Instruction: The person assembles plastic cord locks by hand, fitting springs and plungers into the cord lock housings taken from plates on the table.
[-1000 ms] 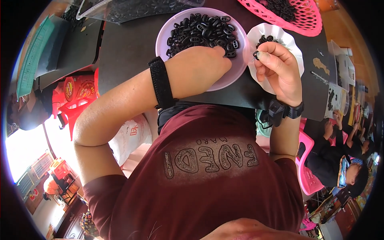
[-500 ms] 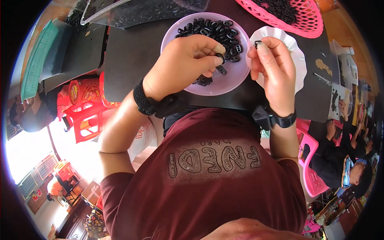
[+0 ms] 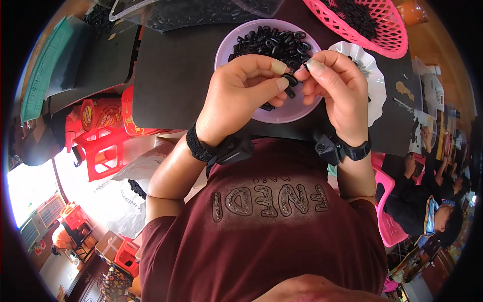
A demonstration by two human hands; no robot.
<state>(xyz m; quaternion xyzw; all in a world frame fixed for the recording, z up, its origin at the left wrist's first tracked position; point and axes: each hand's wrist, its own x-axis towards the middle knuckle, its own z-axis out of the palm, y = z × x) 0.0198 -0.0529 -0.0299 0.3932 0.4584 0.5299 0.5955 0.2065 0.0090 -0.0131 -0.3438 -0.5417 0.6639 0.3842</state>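
Note:
Over a pale purple bowl [image 3: 289, 114], my left hand [image 3: 229, 98] pinches a black oval plastic piece [image 3: 290, 79] between thumb and forefinger; a pale wrap covers that fingertip. Close beside it, my right hand [image 3: 344, 88] is closed on a small black part [image 3: 306, 65], mostly hidden by thumb and finger. The fingertips of both hands nearly meet; whether the two parts touch I cannot tell. Loose black oval pieces [image 3: 271, 43], some showing two holes, heap up in the bowl. Partly behind my right hand lies a white scalloped dish [image 3: 376, 95] with small greyish bits in it.
A pink lattice basket [image 3: 397, 35] of black parts and a clear bin [image 3: 191, 15] stand at the far side of the dark table [image 3: 171, 70]. Left are a green basket [image 3: 45, 70] and red stool [image 3: 103, 156]. Other people sit at the right beyond a pink chair [image 3: 390, 216].
My hands have come together: the left moved right with its oval piece, and the right shifted slightly left with its small part. The whole view has also shifted a little.

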